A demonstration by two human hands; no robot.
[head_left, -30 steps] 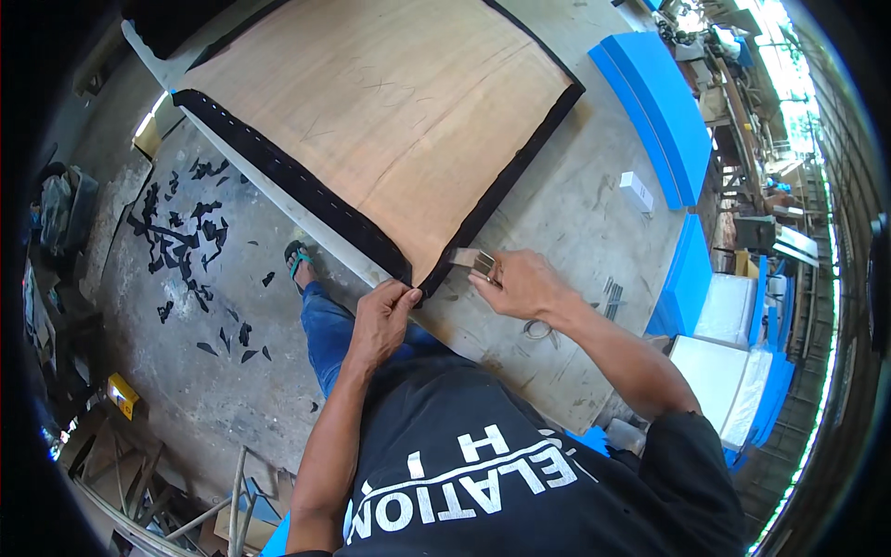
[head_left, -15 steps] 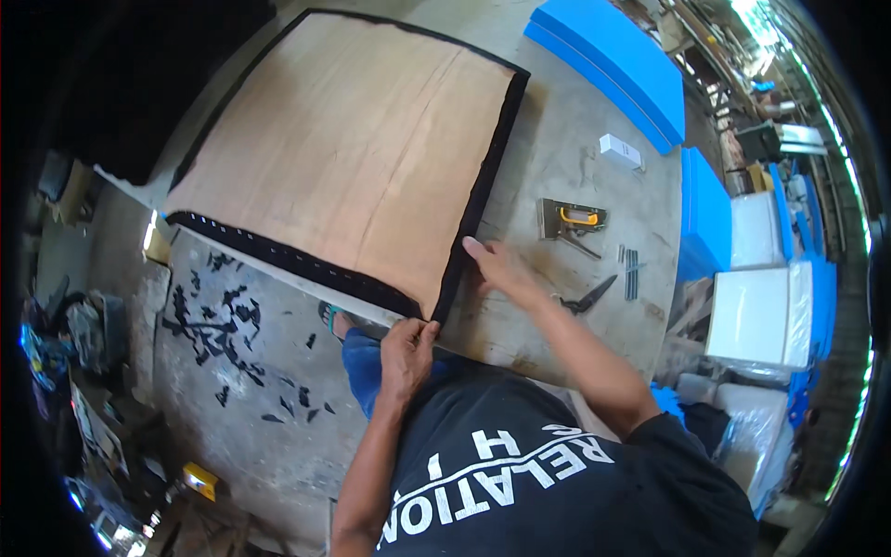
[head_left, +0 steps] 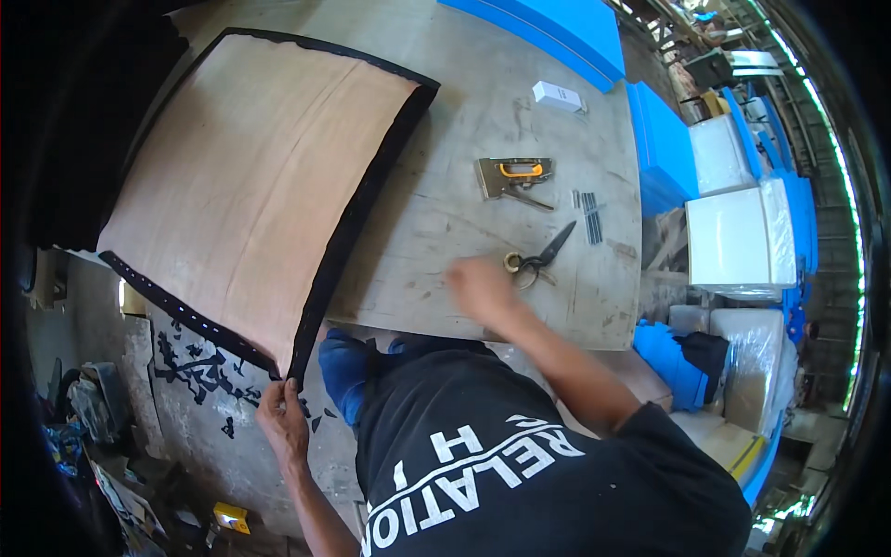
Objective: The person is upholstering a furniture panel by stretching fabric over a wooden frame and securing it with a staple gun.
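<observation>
A plywood panel (head_left: pixel 241 176) edged with folded black fabric (head_left: pixel 357 218) lies on the table. My left hand (head_left: pixel 283 418) pinches the fabric at the panel's near corner, thumb on top. White staples dot the fabric along the left near edge. My right hand (head_left: pixel 478 288) is over the table, blurred by motion, so its fingers cannot be read. Just right of it lie black scissors (head_left: pixel 546 255), blades pointing away. Farther back rests a staple gun (head_left: pixel 513 179) with a yellow-orange part, and beside it are strips of staples (head_left: pixel 589 218).
A small white box (head_left: pixel 558 97) sits near blue foam slabs (head_left: pixel 548 32) at the back of the table (head_left: pixel 418 297). More foam blocks and wrapped white pieces (head_left: pixel 738 241) are stacked to the right. Black fabric scraps (head_left: pixel 190 367) litter the floor at left.
My right hand has left the panel's edge and moved toward the scissors. My left hand still holds the corner. The view has shifted, so the panel appears farther left.
</observation>
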